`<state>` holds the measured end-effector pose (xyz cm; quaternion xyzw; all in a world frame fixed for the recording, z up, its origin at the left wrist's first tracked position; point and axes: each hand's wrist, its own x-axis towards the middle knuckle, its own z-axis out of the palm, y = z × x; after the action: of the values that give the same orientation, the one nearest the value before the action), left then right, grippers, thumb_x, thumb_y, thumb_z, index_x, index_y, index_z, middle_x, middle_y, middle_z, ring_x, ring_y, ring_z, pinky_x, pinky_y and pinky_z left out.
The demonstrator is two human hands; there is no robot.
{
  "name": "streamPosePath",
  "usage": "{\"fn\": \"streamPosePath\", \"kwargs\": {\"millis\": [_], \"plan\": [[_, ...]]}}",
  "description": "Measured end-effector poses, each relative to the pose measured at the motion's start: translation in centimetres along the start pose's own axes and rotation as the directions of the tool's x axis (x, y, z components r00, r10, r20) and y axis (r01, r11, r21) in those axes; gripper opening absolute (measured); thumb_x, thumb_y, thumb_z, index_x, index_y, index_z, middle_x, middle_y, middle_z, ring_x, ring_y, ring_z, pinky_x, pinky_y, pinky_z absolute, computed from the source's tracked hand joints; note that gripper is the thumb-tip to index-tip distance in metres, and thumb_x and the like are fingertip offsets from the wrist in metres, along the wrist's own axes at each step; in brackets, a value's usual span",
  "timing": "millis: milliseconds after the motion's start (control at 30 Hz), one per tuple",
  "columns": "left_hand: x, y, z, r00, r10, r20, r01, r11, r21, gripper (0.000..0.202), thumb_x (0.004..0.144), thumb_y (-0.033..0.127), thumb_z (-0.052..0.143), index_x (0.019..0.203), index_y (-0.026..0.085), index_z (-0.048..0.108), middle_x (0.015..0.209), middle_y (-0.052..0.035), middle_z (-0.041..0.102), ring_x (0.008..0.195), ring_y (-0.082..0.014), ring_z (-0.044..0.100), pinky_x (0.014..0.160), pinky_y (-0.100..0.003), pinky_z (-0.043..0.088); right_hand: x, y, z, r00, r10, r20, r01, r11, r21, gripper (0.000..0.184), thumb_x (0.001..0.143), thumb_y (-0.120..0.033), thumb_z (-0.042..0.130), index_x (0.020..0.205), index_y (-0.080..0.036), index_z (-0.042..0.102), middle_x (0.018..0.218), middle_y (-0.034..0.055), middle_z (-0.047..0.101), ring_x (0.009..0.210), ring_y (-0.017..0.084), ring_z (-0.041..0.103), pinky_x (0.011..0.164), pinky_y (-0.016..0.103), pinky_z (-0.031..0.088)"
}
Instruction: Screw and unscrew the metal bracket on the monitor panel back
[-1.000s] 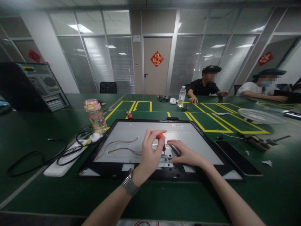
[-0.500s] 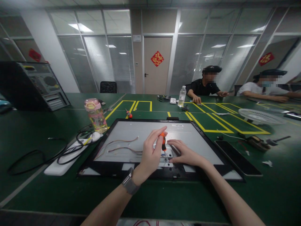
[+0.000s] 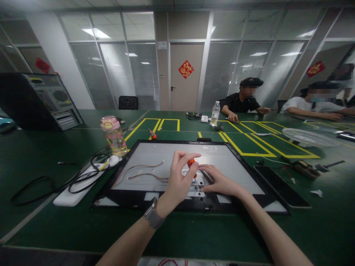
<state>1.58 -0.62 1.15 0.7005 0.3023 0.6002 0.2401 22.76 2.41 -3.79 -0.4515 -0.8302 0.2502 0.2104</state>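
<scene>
My left hand, with a watch on the wrist, has its thumb and fingers around the orange handle of a screwdriver. The screwdriver stands nearly upright, its tip down at a small metal bracket. Beneath both hands lies a flat display panel with a grey back and black border. My right hand rests by the bracket, thumb and fingers apart on either side of its edge. Thin wires run across the panel to the left. The fingers partly hide the screwdriver's lower handle.
Left of the panel are a white power strip, black cables and a pink-lidded bottle. A dark phone-like slab lies right. Behind stand a computer case and a water bottle. Co-workers sit across the green table.
My left fingers have shifted around the screwdriver handle, with the index finger reaching further over its top. My right hand stays by the bracket. Another person appears at the far right.
</scene>
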Motion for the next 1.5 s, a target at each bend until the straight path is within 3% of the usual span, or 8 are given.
{"fn": "streamPosePath", "kwargs": {"millis": [167,333,533,700,867,1033,1233,1500], "plan": [[0.13,0.04,-0.03,0.999,-0.019,0.043,0.022,0.997,-0.078,0.036,0.098,0.017,0.04,0.127,0.023,0.06,0.11,-0.0066,0.061,0.1,-0.0174,0.059,0.09,-0.032,0.047,-0.01,0.1,0.05,1.0,0.01,0.001,-0.01,1.0,-0.001,0.073,0.072,-0.052,0.077,0.133,-0.019,0.052,0.141,0.0139,0.047,0.133,0.032,0.039,0.114,0.049,0.03],[0.08,0.19,0.11,1.0,0.019,-0.008,-0.019,1.0,0.009,0.025,0.091,0.02,0.058,0.115,0.023,0.068,0.094,-0.0031,0.06,0.088,-0.0161,0.058,0.084,-0.03,0.048,-0.02,0.02,-0.01,1.0,-0.011,-0.003,0.011,1.0,0.009,0.072,0.073,-0.052,0.077,0.134,-0.023,0.051,0.141,0.0121,0.048,0.133,0.033,0.039,0.114,0.051,0.031],[0.1,0.1,-0.02,1.0,0.0,0.009,0.0,1.0,-0.012,0.035,0.099,0.02,0.042,0.128,0.025,0.06,0.111,-0.0068,0.061,0.102,-0.0185,0.058,0.092,-0.034,0.047,-0.03,0.26,0.06,1.0,0.003,-0.006,-0.003,1.0,0.005,0.072,0.072,-0.051,0.078,0.132,-0.022,0.052,0.141,0.0127,0.048,0.133,0.033,0.039,0.114,0.051,0.03],[0.13,0.0,0.01,1.0,0.028,-0.008,-0.028,0.999,0.025,0.028,0.093,0.022,0.056,0.118,0.026,0.067,0.097,-0.0038,0.058,0.091,-0.0165,0.058,0.085,-0.031,0.049,-0.04,0.2,0.06,1.0,-0.018,-0.003,0.018,1.0,0.005,0.071,0.073,-0.051,0.077,0.134,-0.025,0.051,0.141,0.0113,0.048,0.132,0.033,0.04,0.113,0.052,0.031],[0.07,-0.02,0.02,0.999,0.022,0.04,-0.021,0.999,-0.029,0.038,0.097,0.017,0.043,0.132,0.025,0.057,0.119,-0.0078,0.059,0.11,-0.0183,0.056,0.097,-0.035,0.045,-0.04,0.03,0.07,1.0,0.007,-0.009,-0.006,1.0,0.015,0.07,0.072,-0.051,0.077,0.132,-0.023,0.053,0.141,0.012,0.048,0.133,0.033,0.039,0.114,0.05,0.031],[-0.03,0.15,0.05,0.999,0.047,-0.015,-0.046,0.998,0.034,0.026,0.091,0.02,0.058,0.114,0.024,0.068,0.096,-0.0039,0.06,0.089,-0.0166,0.058,0.085,-0.032,0.049,-0.02,0.05,0.08,1.0,-0.006,-0.003,0.007,1.0,0.013,0.073,0.072,-0.051,0.078,0.134,-0.022,0.051,0.141,0.0123,0.047,0.133,0.032,0.039,0.114,0.05,0.03],[-0.13,0.2,0.19,0.998,0.026,0.051,-0.023,0.997,-0.068,0.037,0.097,0.017,0.043,0.13,0.024,0.059,0.113,-0.0079,0.061,0.101,-0.018,0.06,0.088,-0.033,0.05,0.07,0.05,0.03,1.0,-0.004,-0.003,0.004,1.0,0.003,0.071,0.072,-0.051,0.077,0.132,-0.024,0.053,0.141,0.0115,0.048,0.133,0.033,0.039,0.113,0.051,0.031],[-0.08,0.12,0.12,0.999,0.044,0.007,-0.044,0.999,-0.005,0.029,0.093,0.018,0.053,0.118,0.024,0.066,0.101,-0.0044,0.061,0.093,-0.0165,0.059,0.086,-0.031,0.048,0.06,0.15,0.12,1.0,-0.005,-0.005,0.006,1.0,0.006,0.072,0.072,-0.049,0.078,0.133,-0.021,0.052,0.14,0.0124,0.048,0.132,0.033,0.04,0.113,0.05,0.031]]}}
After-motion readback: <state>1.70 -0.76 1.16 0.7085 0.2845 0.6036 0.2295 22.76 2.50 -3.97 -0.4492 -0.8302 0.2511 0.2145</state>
